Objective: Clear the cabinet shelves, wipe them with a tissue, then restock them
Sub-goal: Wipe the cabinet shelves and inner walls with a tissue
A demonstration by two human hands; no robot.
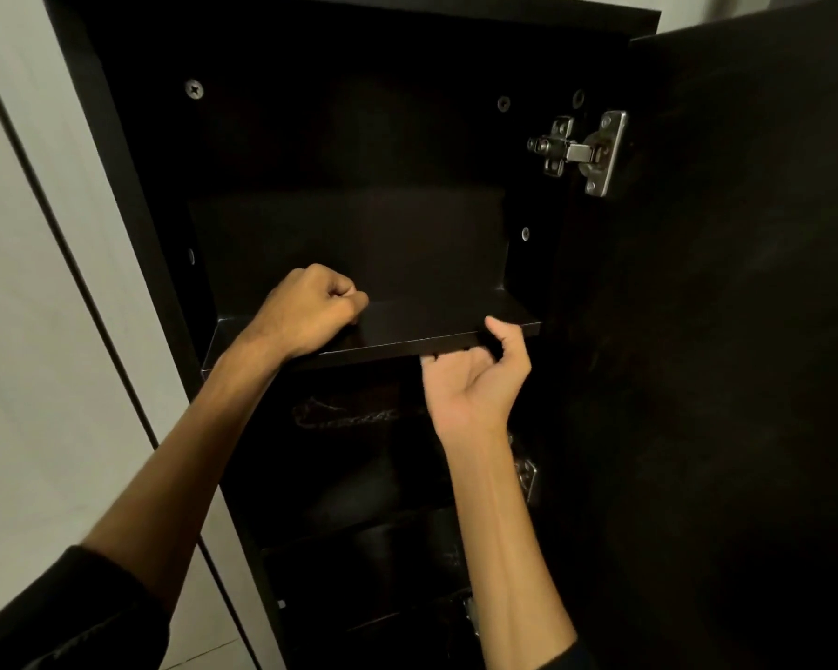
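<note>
A dark cabinet (131, 195) stands open in front of me. Its upper shelf (422, 321) carries nothing that I can see. My left hand (310, 311) rests as a closed fist on the left part of that shelf; nothing shows between its fingers. My right hand (475, 374) is at the shelf's front edge, palm towards me, with the thumb above the board and the fingers curled under it. No tissue is in view.
The cabinet door (726, 331) hangs open on the right, on a metal hinge (586, 152). Below the upper shelf lies a thin chain-like thing (339, 413), and the lower shelves (359, 529) are too dark to read. A white wall (44, 355) runs along the left.
</note>
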